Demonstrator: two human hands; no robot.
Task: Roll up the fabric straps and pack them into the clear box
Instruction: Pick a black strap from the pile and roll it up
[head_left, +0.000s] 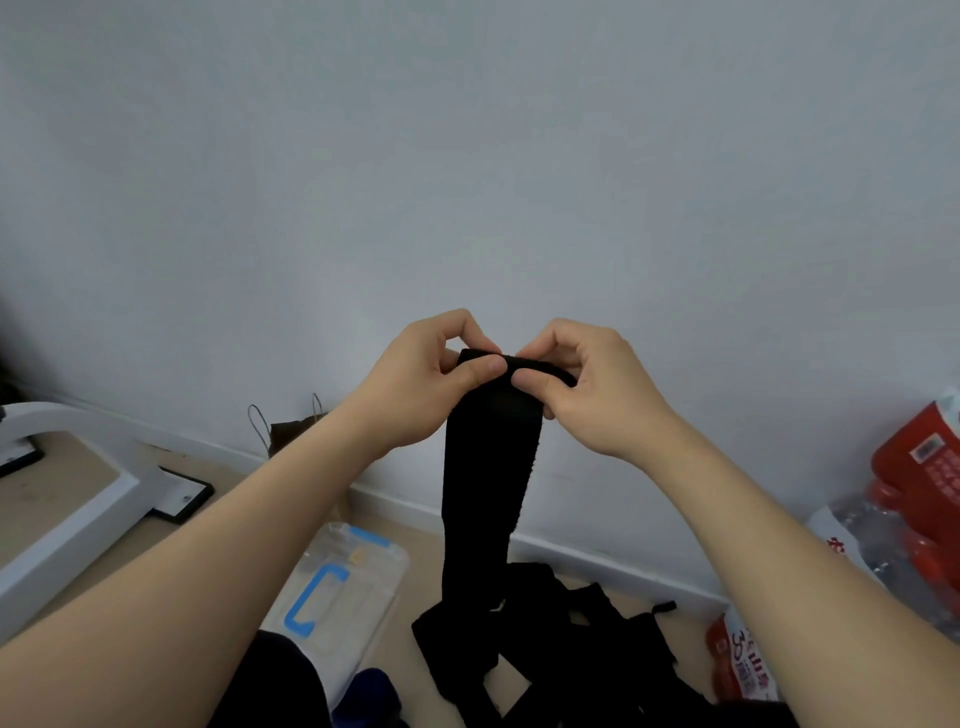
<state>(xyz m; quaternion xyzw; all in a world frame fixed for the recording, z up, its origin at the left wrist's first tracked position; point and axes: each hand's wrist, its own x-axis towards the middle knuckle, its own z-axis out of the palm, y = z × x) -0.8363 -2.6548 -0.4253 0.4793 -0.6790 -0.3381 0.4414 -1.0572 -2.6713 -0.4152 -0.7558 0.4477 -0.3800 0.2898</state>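
A wide black fabric strap (488, 467) hangs down in front of the wall, its top end folded over. My left hand (431, 384) pinches the left side of that top end between thumb and fingers. My right hand (587, 384) pinches the right side of it, thumb in front. The strap's lower part runs down into a heap of black straps (561, 649) on the floor. The clear box (343, 592), with a lid bearing blue clips and handle, lies on the floor to the lower left, partly behind my left forearm.
A white curved frame (78, 493) stands at the left. A brown paper bag (291, 431) leans against the wall. Red packaged bottles (919, 493) and a red-and-white packet (743, 660) sit at the right. A blue cloth (374, 691) lies near the bottom edge.
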